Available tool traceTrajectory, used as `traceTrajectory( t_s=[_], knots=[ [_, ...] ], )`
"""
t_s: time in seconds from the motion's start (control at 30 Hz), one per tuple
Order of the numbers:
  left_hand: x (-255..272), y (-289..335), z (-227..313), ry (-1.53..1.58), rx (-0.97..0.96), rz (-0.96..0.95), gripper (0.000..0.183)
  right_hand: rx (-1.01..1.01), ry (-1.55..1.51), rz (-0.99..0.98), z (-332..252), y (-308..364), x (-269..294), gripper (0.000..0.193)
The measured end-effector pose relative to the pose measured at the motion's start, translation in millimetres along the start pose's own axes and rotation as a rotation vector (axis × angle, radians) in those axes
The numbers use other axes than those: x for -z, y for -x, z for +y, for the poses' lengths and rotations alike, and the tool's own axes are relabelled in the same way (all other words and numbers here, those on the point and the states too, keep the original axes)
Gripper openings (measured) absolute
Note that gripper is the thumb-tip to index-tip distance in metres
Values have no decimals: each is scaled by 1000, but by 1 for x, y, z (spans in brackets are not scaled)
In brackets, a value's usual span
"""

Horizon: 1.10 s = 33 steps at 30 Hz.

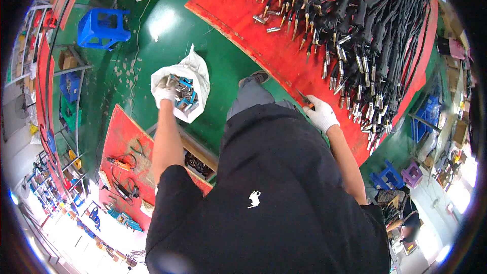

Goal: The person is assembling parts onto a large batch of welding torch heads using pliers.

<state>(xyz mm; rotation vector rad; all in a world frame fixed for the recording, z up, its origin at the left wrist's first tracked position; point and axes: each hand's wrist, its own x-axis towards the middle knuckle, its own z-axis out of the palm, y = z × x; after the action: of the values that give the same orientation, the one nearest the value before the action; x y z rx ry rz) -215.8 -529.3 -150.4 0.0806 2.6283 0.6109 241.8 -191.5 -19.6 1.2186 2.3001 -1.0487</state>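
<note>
My left hand (165,92), in a white glove, reaches into the mouth of a white woven sack (201,78) on the floor. Its fingers are smeared by motion, so I cannot tell whether they grip anything. Inside the sack lie several small metal parts (186,93), some with blue pieces. My right hand (322,114), also gloved, is closed around a small tool with an orange handle (308,104) and a dark tip, at the red table's (243,30) near edge. Many black welding torches (360,15) with silver nozzles and brass-coloured tips are heaped on that table.
Two loose silver nozzles (273,29) lie apart from the heap. A blue stool (101,28) stands on the green floor at the far left. Left of my body, a lower red bench (122,137) bears an orange power tool (119,163). Beside it is a box of dark parts (198,165).
</note>
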Motion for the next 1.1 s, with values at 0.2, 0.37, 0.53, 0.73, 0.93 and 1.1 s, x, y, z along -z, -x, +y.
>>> traceTrajectory(
  t_s=[0.2, 0.37, 0.53, 0.73, 0.93, 1.1],
  knots=[
    [39, -48, -30, -195, 108, -30, 68, -57, 15, -53, -14, -3, 14, 45],
    [-19, -25, 100, 22, -367, 125, 43, 19, -22, 14, -2, 2, 10, 38],
    [-77, 53, 265, -355, -915, -118, 82, -55, -39, 63, 3, 15, 4, 38],
    [-125, 77, 352, -584, -869, -278, 98, -141, -121, 155, 4, 37, -7, 36],
    [-159, 91, 399, -746, -699, -332, 107, -294, -261, 218, 22, 69, -35, 37],
    [-188, 47, 413, -759, -606, -381, 94, -372, -330, 233, 24, 82, -43, 38]
  ],
)
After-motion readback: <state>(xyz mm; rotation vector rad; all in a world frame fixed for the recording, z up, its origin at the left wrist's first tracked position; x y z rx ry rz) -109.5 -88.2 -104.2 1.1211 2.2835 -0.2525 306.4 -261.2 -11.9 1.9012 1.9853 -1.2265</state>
